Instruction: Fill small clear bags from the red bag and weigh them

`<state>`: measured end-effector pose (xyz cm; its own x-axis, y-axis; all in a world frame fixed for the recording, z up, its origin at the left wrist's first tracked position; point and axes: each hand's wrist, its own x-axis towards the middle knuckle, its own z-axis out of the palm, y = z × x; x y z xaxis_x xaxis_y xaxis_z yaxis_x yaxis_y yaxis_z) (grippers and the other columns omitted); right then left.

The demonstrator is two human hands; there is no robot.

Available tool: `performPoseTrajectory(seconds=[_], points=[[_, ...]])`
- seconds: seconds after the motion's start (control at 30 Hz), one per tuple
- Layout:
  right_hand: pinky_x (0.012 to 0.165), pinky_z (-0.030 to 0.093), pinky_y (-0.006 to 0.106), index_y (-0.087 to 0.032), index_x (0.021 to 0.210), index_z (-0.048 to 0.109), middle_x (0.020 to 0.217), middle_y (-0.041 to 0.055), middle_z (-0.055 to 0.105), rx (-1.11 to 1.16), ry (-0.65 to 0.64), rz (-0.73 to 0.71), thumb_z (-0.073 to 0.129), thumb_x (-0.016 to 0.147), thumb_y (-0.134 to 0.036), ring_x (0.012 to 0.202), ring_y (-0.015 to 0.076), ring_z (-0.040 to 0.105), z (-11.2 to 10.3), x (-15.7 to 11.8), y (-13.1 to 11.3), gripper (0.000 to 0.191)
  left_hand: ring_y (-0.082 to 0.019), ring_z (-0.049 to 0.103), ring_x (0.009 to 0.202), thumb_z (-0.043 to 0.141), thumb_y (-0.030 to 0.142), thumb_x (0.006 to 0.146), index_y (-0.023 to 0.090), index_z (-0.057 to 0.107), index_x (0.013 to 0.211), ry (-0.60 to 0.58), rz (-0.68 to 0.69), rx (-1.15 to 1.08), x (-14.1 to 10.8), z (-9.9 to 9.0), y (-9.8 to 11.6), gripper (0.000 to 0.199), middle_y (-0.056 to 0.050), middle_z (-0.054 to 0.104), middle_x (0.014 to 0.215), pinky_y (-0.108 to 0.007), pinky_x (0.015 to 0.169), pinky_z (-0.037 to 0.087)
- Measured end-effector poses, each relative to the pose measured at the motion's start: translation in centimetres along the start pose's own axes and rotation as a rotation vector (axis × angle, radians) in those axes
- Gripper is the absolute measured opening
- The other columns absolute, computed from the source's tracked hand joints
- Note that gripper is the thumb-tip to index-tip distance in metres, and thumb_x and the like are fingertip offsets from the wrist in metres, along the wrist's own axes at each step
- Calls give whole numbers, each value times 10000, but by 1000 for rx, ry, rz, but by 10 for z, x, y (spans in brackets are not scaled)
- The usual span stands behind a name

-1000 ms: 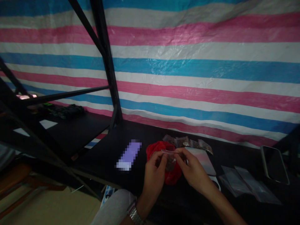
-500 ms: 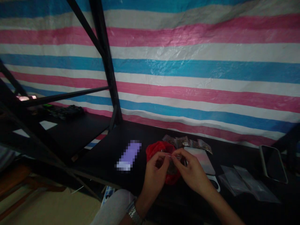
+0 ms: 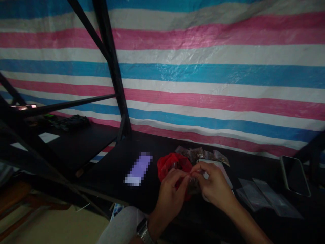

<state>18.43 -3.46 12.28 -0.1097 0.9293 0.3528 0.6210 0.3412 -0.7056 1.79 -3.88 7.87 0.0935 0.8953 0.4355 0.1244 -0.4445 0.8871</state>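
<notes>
My left hand (image 3: 174, 193) and my right hand (image 3: 212, 183) pinch the top edge of a small clear zip bag (image 3: 193, 185) between thumbs and fingertips. Something brownish shows inside the bag, too dim to name. The bag hangs in front of a red plastic bag (image 3: 166, 164), which stands open on the black table. My right hand and forearm partly cover a flat scale (image 3: 225, 173). Behind them, several small filled zip bags (image 3: 196, 154) with brown contents lie in a row.
Flat clear zip bags (image 3: 266, 196) lie to the right, and a phone (image 3: 295, 176) is beyond them. A blurred purple and white item (image 3: 139, 169) rests on the left. A black metal frame (image 3: 114, 74) rises at the table's left, before a striped plastic sheet (image 3: 215, 71).
Both hands have shifted slightly right along with the small zip bag, now covering more of the scale. The right fingers have curled more tightly at the bag's edge.
</notes>
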Motion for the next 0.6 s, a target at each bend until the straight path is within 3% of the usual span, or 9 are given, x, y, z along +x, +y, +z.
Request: performPoseTrajectory(seconds=[0.1, 0.17, 0.3, 0.43, 0.53, 0.6], points=[[774, 489, 325, -246, 871, 746, 865, 24, 771, 231, -105, 60, 631, 876, -332, 845, 228, 687, 0, 1, 0, 144, -183, 683, 799, 622, 352, 969, 210, 788, 879, 73, -77, -62, 1, -1, 1, 236, -34, 768, 848, -280, 746, 509], [704, 501, 307, -239, 855, 732, 821, 19, 761, 319, -139, 125, 648, 858, -373, 785, 221, 687, 1, 2, -1, 159, -194, 712, 825, 641, 380, 960, 213, 804, 903, 88, -145, -111, 1, -2, 1, 240, -44, 789, 884, -283, 761, 535], [597, 451, 293, -237, 712, 695, 648, -4, 677, 196, -24, 129, 634, 794, -346, 634, 198, 618, -15, 6, 5, 150, -219, 735, 972, 668, 378, 944, 230, 824, 1034, 9, -143, -115, -1, -1, -1, 233, -66, 810, 1050, -308, 889, 554], [519, 406, 283, -232, 754, 704, 622, 1, 662, 180, 211, 211, 670, 752, -420, 547, 178, 559, -58, 14, 37, 190, -206, 721, 964, 604, 420, 976, 237, 792, 1126, 90, -171, -74, -3, -6, -5, 303, -62, 792, 1058, -308, 904, 544], [501, 426, 285, -211, 779, 738, 656, 32, 699, 143, 159, 310, 679, 766, -502, 538, 177, 569, -83, 19, 69, 297, -189, 690, 850, 564, 455, 985, 219, 783, 1043, 159, -190, -58, -1, -15, -9, 327, -51, 759, 942, -287, 801, 536], [513, 470, 306, -211, 767, 749, 652, 45, 715, 97, 119, 327, 676, 757, -549, 565, 208, 616, -86, 20, 88, 346, -181, 669, 817, 565, 466, 980, 210, 767, 1000, 194, -212, -62, 1, -18, -12, 327, -37, 729, 884, -277, 769, 524]])
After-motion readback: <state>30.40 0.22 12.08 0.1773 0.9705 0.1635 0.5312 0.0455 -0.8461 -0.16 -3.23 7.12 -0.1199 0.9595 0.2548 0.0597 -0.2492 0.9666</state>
